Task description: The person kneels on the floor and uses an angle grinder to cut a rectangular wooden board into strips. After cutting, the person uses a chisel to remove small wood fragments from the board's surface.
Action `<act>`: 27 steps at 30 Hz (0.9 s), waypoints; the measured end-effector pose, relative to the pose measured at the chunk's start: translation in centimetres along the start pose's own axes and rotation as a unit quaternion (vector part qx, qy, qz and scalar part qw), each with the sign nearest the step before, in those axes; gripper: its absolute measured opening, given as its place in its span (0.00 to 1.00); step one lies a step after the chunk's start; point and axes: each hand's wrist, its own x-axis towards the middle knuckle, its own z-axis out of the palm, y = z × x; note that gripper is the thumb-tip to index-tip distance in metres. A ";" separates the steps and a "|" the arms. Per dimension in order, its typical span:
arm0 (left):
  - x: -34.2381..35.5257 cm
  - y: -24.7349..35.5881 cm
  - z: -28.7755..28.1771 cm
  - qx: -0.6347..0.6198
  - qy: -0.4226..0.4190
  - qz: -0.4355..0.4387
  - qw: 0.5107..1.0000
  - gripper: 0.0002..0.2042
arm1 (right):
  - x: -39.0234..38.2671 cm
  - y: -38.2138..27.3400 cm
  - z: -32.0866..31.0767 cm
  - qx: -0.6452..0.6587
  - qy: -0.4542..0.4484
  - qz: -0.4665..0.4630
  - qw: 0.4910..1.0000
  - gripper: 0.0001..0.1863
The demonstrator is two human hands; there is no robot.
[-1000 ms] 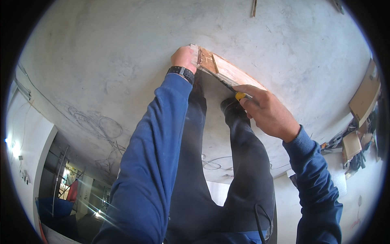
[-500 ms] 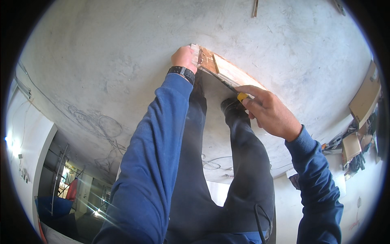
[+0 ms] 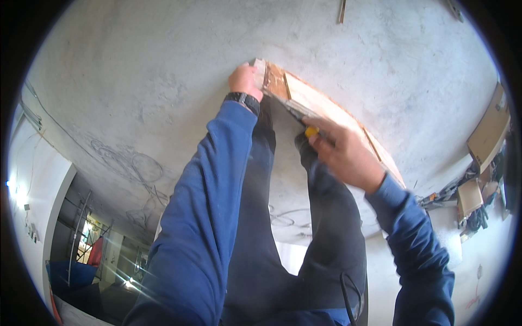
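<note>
A long wooden board, pale and raw with a reddish-brown patch near its left end, slants from upper middle down to the right. My left hand is closed around its whitish left end, with a dark watch at the wrist. Against the board's near edge, my right hand grips a slim hand tool with a yellow part on its handle. The tool's dark, narrow front end lies along that edge, pointing toward my left hand; its exact kind is unclear. Motion blurs the right hand.
Beneath the board are my legs and dark shoes on a grey concrete floor. Loose cables lie at the left. Cardboard and piled gear stand along the right. A thin strip lies at the far side.
My right hand has moved left and slightly down with the tool, closer to my left hand. More of the board's right end now shows. The left hand has barely moved.
</note>
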 end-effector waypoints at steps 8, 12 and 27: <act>0.7 -0.2 -0.2 0.002 0.004 0.013 1.000 0.30 | -2.3 -2.5 4.9 0.038 0.100 0.066 0.992 0.21; 0.5 -0.1 -0.2 0.026 0.001 0.012 1.000 0.30 | -1.9 -4.1 3.4 -0.009 0.072 0.077 0.994 0.21; 1.3 -0.6 -0.9 0.045 -0.024 0.029 0.998 0.32 | -1.2 -3.8 1.7 -0.064 0.051 0.075 0.994 0.22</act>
